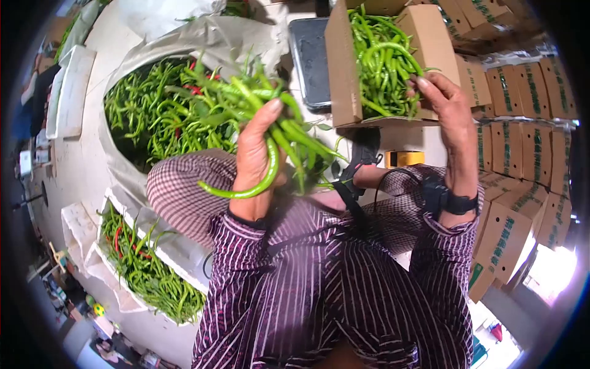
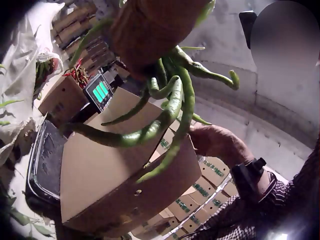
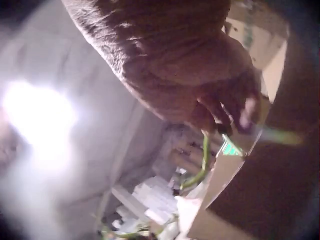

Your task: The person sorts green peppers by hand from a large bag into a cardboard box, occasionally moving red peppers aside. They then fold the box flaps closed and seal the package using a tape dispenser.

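Note:
In the head view the left hand (image 1: pixel 255 147) grips a loose bunch of long green peppers (image 1: pixel 298 138), thumb on top, beside a wide sack of peppers (image 1: pixel 153 98). Curved peppers (image 2: pixel 172 110) hang below the left hand (image 2: pixel 155 30) in the left wrist view. The right hand (image 1: pixel 447 107) is at the right edge of an open cardboard box (image 1: pixel 344 67) holding green peppers (image 1: pixel 384 61), its thumb and fingers pinching a pepper there. A green pepper (image 3: pixel 204 162) hangs from the fingers of the right hand (image 3: pixel 175 65) in the right wrist view.
The box stands beside a dark scale platform (image 1: pixel 310 61); its lit display (image 2: pixel 100 92) shows in the left wrist view. A white foam box (image 1: pixel 178 258) with peppers lies at lower left. Stacked cartons (image 1: pixel 510 147) line the right side. A yellow tape roll (image 1: pixel 404 159) lies below the box.

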A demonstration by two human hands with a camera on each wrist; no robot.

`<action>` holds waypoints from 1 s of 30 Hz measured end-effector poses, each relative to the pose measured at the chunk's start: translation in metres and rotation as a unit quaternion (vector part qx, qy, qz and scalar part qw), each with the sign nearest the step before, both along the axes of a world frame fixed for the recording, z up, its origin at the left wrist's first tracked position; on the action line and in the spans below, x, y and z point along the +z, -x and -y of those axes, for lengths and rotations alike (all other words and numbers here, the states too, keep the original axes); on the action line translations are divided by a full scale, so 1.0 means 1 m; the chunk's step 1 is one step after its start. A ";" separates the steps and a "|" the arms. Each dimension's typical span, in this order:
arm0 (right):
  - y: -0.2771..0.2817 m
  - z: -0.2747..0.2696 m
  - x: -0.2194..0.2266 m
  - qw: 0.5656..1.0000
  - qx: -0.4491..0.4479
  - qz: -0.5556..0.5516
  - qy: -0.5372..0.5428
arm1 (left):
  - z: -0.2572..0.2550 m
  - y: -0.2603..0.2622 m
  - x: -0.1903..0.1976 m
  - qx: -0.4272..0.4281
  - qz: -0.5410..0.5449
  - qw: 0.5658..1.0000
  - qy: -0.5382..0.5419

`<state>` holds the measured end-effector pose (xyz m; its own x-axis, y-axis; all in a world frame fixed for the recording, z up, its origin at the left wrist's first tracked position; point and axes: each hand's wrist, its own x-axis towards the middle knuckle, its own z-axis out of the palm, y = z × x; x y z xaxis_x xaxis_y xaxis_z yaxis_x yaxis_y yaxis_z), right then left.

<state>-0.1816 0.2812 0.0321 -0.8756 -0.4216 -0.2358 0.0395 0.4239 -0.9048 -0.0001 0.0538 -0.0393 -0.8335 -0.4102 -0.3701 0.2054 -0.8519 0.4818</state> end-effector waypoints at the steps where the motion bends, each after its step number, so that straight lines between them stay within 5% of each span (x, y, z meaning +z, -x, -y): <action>1: 0.002 -0.004 -0.002 0.987 -0.004 -0.119 -0.110 | 0.000 -0.002 -0.004 -0.020 0.000 1.000 0.022; 2: 0.004 -0.005 -0.005 0.947 -0.007 -0.240 -0.215 | 0.002 -0.003 -0.009 -0.042 -0.003 0.999 0.028; 3: 0.004 -0.005 -0.010 0.910 0.013 -0.371 -0.184 | -0.001 0.000 -0.006 -0.028 -0.013 0.999 0.036; 4: -0.011 0.005 0.001 0.912 0.019 -0.367 -0.182 | -0.004 0.001 -0.002 -0.018 -0.023 0.999 0.041; 6: -0.056 0.042 0.037 0.991 0.059 -0.118 -0.013 | -0.008 0.004 0.006 -0.015 -0.006 1.000 0.014; 8: -0.081 0.061 0.027 0.918 0.258 -0.296 -0.049 | -0.011 0.007 0.005 -0.005 -0.005 1.000 0.023; 10: -0.100 0.086 0.000 0.912 0.263 -0.316 0.022 | -0.009 0.005 0.010 -0.064 0.029 0.997 -0.032; 15: -0.113 0.116 -0.041 0.935 0.201 -0.292 0.009 | -0.008 0.005 -0.003 -0.022 -0.048 0.998 0.021; 18: -0.116 0.122 -0.038 0.938 0.180 -0.297 -0.017 | -0.007 0.007 -0.013 -0.005 -0.112 0.993 0.024; 20: -0.116 0.127 -0.035 0.900 0.170 -0.402 -0.009 | -0.008 0.007 -0.012 -0.004 -0.122 0.992 0.041; 25: -0.119 0.135 -0.023 0.891 0.166 -0.421 -0.041 | -0.007 0.008 -0.020 0.005 -0.189 0.980 -0.056; 28: -0.116 0.132 -0.027 0.907 0.164 -0.388 -0.001 | -0.008 0.008 -0.020 0.019 -0.208 0.975 -0.071; 30: -0.115 0.125 -0.020 0.987 0.114 -0.061 0.100 | -0.006 0.006 -0.020 0.024 -0.228 0.968 -0.101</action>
<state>-0.0670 0.1563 0.0121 -0.7698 -0.6377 -0.0261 -0.1513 0.2221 -0.9632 -0.0063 0.0598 -0.0596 -0.9106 -0.4107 -0.0455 0.3994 -0.9031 0.1574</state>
